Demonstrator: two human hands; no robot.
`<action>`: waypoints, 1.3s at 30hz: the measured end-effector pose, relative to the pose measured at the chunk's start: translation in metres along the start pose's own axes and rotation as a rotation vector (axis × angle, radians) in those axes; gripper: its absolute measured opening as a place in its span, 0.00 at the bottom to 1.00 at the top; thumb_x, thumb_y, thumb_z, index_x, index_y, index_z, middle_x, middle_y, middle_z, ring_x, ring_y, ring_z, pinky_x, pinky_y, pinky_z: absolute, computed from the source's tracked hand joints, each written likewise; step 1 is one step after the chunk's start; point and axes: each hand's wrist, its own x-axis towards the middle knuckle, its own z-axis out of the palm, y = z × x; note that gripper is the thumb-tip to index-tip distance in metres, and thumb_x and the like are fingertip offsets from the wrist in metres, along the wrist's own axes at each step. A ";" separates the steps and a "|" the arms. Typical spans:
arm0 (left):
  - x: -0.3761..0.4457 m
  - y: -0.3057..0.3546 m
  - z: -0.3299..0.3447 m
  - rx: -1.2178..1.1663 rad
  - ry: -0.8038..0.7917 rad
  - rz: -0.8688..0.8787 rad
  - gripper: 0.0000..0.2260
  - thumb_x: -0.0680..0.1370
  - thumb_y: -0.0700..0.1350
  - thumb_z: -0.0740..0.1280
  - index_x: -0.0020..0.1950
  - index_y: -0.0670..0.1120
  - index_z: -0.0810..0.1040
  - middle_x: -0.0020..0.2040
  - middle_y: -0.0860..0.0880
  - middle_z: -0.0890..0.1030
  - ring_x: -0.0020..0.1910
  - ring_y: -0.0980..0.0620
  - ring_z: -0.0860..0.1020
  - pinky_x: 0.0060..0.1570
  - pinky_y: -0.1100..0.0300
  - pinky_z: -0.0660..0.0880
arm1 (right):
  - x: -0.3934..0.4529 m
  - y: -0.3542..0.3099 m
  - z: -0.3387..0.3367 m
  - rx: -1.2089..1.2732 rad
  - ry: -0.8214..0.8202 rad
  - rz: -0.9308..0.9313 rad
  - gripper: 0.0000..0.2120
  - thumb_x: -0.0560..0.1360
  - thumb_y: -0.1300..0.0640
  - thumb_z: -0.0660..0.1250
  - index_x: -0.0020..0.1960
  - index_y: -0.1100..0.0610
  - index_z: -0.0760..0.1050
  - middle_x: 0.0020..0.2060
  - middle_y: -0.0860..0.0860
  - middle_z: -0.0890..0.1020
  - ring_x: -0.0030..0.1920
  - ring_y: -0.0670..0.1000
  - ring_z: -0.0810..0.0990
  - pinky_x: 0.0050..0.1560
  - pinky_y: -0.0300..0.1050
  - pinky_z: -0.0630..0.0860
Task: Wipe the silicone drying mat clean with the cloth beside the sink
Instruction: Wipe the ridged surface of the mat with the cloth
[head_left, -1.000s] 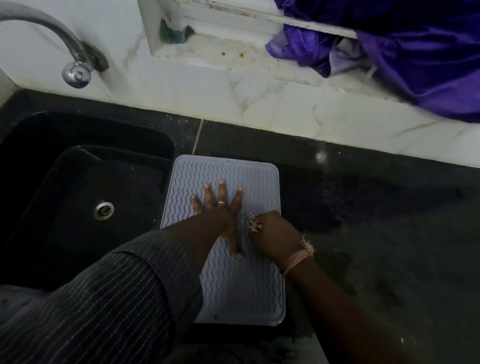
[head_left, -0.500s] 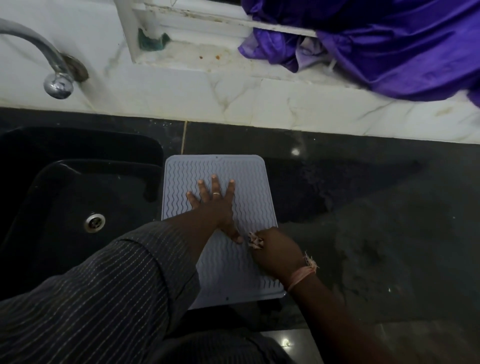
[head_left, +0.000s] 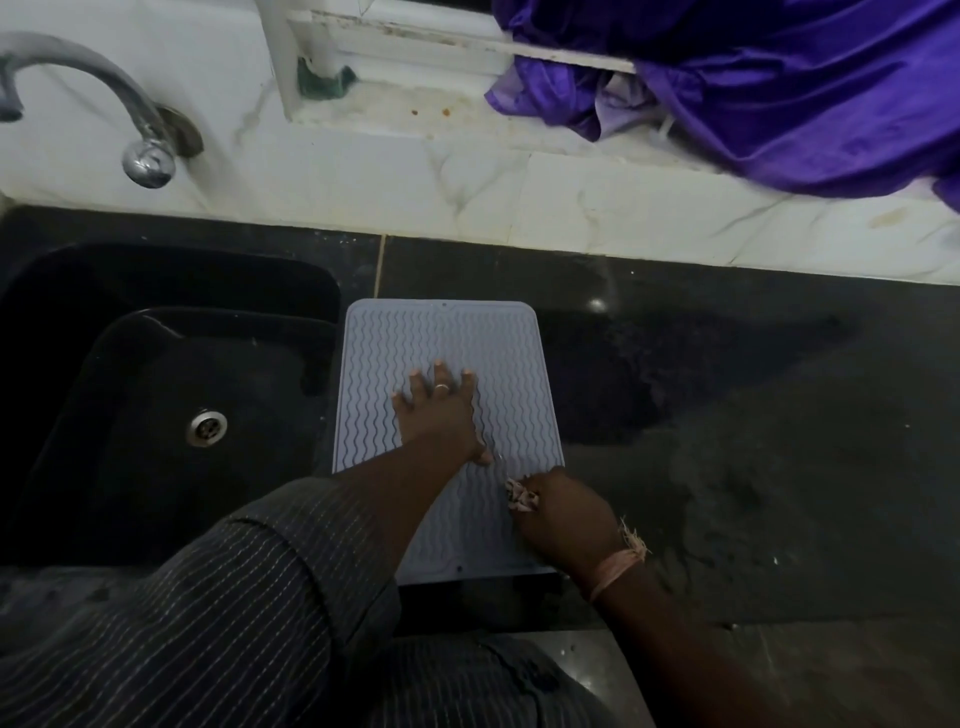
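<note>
The left hand (head_left: 441, 415) still lies flat on the grey mat (head_left: 452, 338) beside the sink (head_left: 171, 291). The right hand (head_left: 563, 512), its grip tight around the cloth (head_left: 521, 496), has slid toward the mat's near edge.

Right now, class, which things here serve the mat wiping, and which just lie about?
In use:
mat
cloth
left hand
right hand

Lying about:
sink
tap
purple fabric

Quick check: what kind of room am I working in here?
Most likely a home kitchen: a black sink with a metal tap, a dark stone counter and a drying mat beside it.
</note>
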 end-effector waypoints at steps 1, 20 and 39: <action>-0.002 0.002 0.002 -0.003 0.000 -0.005 0.56 0.69 0.62 0.77 0.83 0.57 0.40 0.82 0.44 0.36 0.80 0.34 0.36 0.76 0.31 0.43 | -0.001 0.002 0.000 -0.002 0.001 0.002 0.24 0.74 0.35 0.56 0.47 0.52 0.81 0.39 0.46 0.80 0.40 0.49 0.83 0.39 0.39 0.72; -0.026 0.012 0.023 0.148 -0.030 0.270 0.32 0.82 0.63 0.59 0.82 0.63 0.48 0.84 0.49 0.40 0.81 0.39 0.39 0.76 0.32 0.41 | 0.002 0.012 -0.024 0.078 -0.127 -0.117 0.19 0.77 0.50 0.68 0.28 0.53 0.71 0.27 0.46 0.75 0.30 0.45 0.75 0.32 0.41 0.69; -0.029 0.009 0.030 0.120 0.013 0.277 0.30 0.83 0.61 0.58 0.82 0.64 0.47 0.83 0.50 0.39 0.81 0.41 0.37 0.77 0.34 0.41 | -0.041 0.008 -0.005 -0.087 -0.120 -0.033 0.16 0.77 0.44 0.67 0.51 0.58 0.78 0.47 0.53 0.82 0.48 0.54 0.83 0.45 0.43 0.76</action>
